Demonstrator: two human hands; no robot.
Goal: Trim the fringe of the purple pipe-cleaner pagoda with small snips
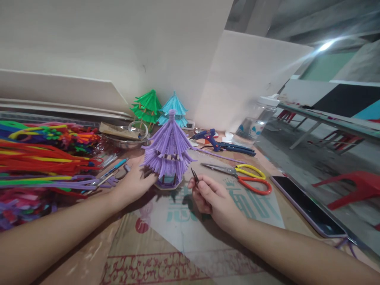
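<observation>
A purple pipe-cleaner pagoda (pixel 170 152) with a two-tiered roof stands upright in the middle of the table. My left hand (pixel 138 182) grips its base from the left, the thumb at the lower edge and the other fingers mostly hidden behind it. Just right of the pagoda, my right hand (pixel 212 196) is closed around dark, pointed tweezers (pixel 194 175). Their tips point up and left, apart from the pagoda. Large scissors (pixel 237 171) with one yellow and one red handle lie beyond my right hand.
Behind are a green pagoda (pixel 148 105) and a blue pagoda (pixel 174 107). Pipe-cleaner bundles (pixel 44 156) and a metal bowl (pixel 124 140) fill the left. To the right lie a glue gun (pixel 208 135), pliers (pixel 237 149), a phone (pixel 305 206) and a plastic bottle (pixel 257 120).
</observation>
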